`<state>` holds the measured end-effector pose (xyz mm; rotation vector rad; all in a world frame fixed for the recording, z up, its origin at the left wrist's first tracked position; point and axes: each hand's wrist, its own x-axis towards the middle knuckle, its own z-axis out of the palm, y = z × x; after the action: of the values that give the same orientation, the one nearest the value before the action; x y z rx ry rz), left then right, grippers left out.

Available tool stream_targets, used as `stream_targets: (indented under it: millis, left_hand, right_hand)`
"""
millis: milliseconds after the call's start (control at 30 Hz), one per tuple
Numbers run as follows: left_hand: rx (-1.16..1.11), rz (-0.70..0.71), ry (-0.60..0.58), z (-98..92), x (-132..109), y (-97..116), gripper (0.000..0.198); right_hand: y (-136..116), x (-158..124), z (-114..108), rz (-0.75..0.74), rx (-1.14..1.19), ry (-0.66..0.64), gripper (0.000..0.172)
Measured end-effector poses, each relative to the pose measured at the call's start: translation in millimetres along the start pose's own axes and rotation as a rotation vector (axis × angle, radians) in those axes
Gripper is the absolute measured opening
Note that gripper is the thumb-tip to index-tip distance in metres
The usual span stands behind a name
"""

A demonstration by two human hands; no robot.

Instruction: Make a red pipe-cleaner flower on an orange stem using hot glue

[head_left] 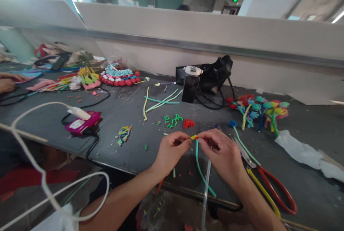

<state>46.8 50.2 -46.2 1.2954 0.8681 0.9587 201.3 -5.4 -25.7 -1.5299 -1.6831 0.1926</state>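
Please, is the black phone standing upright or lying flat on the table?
Upright: the black phone shows as a tall rectangle before the black bag, lower end at the table, broad face toward the camera.

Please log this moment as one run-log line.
Left hand: pinching yellow-and-red piece | Right hand: pinching same piece | Nearby: green pieces, red pieces, scissors

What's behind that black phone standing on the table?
Behind the phone is a black handbag, showing mostly to its right. A white rounded object shows at the phone's top edge. Whatever the phone itself covers cannot be seen.
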Motion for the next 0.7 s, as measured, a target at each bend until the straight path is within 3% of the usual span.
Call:
stream_targets:
  millis: [500, 700]
  left_hand:
    - [0.034, 0.020, -0.047, -0.7, 0.3, -2.3, 0.016]
    - [-0.042, -0.053, -0.017, 0.3, -0.3, 0.7, 0.016]
  right_hand:
    - [2.0, -0.6, 1.6, 0.003, -0.024, 0.018, 0.010]
    - [2.6, -0.4, -2.5, 0.038, -0.026, 0.003, 0.013]
